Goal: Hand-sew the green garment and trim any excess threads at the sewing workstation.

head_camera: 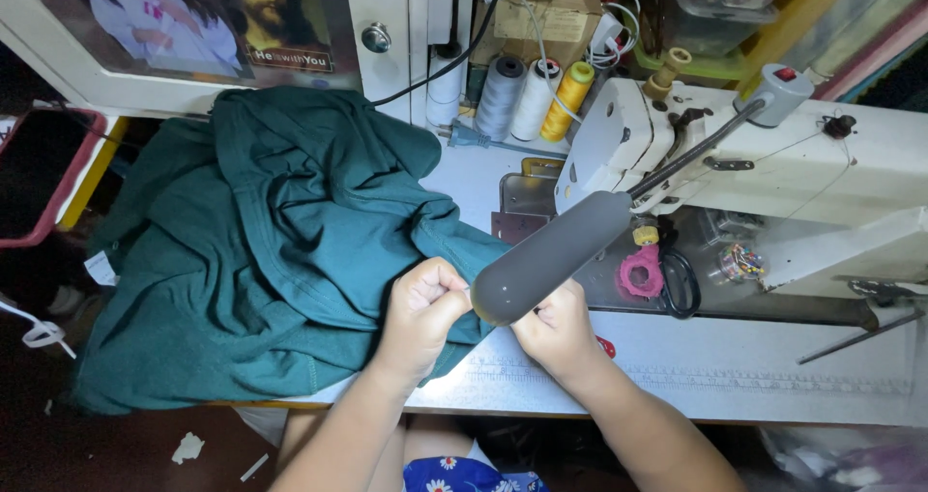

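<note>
Looking down, I see my left hand [425,303] curled into a fist, pinching the edge of the green cloth [261,250] on the table [735,381]. My right hand [556,328] is closed beside it; its grip is hidden behind the grey lamp head [551,258]. Farther back stand the sewing machine [735,163] and thread spools [532,96].

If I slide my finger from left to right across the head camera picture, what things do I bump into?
Crumpled dark green cloth → left hand pinching its edge → right hand → pink round pincushion-like thing → black-handled scissors → white sewing machine.
</note>
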